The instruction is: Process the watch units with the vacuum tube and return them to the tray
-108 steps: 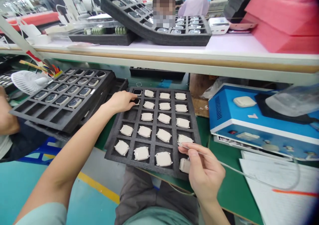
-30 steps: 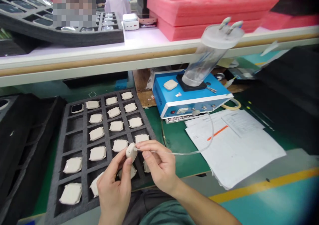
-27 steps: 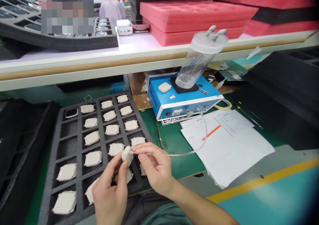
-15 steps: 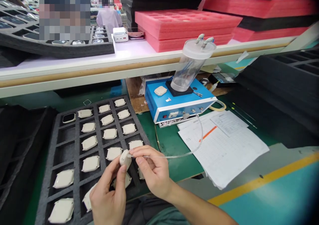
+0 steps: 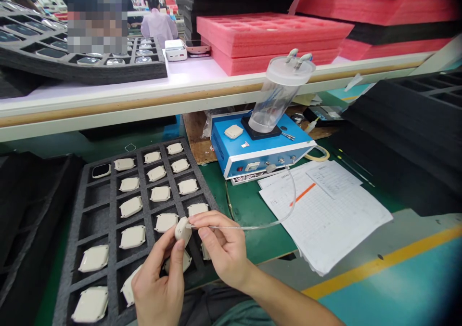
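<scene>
Between the fingers and thumb of my left hand (image 5: pixel 162 273) is a cream smartwatch case (image 5: pixel 182 230), turned edge-up. My right hand (image 5: pixel 224 244) pinches the end of a thin clear tube (image 5: pixel 260 228), its tip against the side of the case; whether it enters a hole I cannot tell. From there the tube curves up to the front of a blue box-shaped machine (image 5: pixel 260 145). Beneath my hands lies a dark grey foam tray (image 5: pixel 112 249) with similar cream cases in many compartments, partly covered by my hands.
On the machine stand a clear cylinder (image 5: pixel 269 102) and another cream case (image 5: pixel 234 132). Printed sheets (image 5: pixel 325 215) lie to the right. A shelf edge (image 5: pixel 144 107) crosses above, bearing red foam trays (image 5: pixel 267 37). Black foam stacks (image 5: pixel 407 133) flank the bench. People sit in the background.
The whole view has shifted very slightly. Both hands keep the same hold on the case and tube. A background person's head has moved a little.
</scene>
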Tool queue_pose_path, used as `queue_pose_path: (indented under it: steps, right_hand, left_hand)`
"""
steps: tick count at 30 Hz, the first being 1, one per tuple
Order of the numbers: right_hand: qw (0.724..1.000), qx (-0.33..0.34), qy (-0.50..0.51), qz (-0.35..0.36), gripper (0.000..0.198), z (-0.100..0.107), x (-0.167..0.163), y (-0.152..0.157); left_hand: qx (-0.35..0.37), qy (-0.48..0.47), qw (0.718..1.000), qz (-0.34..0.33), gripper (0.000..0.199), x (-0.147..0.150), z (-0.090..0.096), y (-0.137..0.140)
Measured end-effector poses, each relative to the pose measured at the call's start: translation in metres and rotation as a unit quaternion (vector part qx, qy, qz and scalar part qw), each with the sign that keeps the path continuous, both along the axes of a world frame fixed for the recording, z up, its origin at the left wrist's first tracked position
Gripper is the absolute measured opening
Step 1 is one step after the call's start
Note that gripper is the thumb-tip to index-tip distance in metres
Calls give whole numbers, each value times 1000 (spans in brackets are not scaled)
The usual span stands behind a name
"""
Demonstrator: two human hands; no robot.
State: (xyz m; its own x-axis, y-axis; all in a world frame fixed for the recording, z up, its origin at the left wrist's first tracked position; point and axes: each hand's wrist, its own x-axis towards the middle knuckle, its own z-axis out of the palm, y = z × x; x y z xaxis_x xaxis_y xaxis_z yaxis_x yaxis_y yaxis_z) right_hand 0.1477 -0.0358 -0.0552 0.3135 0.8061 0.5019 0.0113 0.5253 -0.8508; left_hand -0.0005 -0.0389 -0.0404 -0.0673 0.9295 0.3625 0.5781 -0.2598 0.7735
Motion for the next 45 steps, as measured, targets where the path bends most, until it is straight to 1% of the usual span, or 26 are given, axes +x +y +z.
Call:
queue_pose_path:
  steps: [5,9,12,15,20,25,29,34,38,45]
  right_hand:
    - [1000,2,6,-1,21,0,0,0]
    - [1000,0,13,2,21,0,0,-1]
    - [1000,-1,14,-1,22,0,-1,-2]
    - [1000,-8,12,0,23,-1,-1,-3]
    - [1000,-11,14,6,26,-4,-2,-6]
    - [1000,-20,17,14,26,-8,-2,-8]
    - [1000,-20,18,13,25,-8,-2,-7]
    - [1000,-14,14,4,24,-3,-2,-4]
    - [1000,-7,16,4,23,-2,-2,-2]
    - [1000,-4,25,7,24,-2,-2,0]
  left_hand:
    - [13,3,1000,-3,29,1,0,0]
    - [30,16,999,-10,25,1,1,1]
    - [21,20,999,-28,23,0,2,0]
    - [14,11,999,-42,22,-1,3,-2]
    - [34,-4,999,-41,19,2,6,-3]
    - [32,-10,998,-47,20,4,8,-3]
    - [32,-5,998,-45,20,3,8,-4]
    - [25,26,998,-43,21,0,6,-3]
    - [45,30,998,-20,23,1,2,0]
    - [49,32,998,-14,27,-2,-1,3]
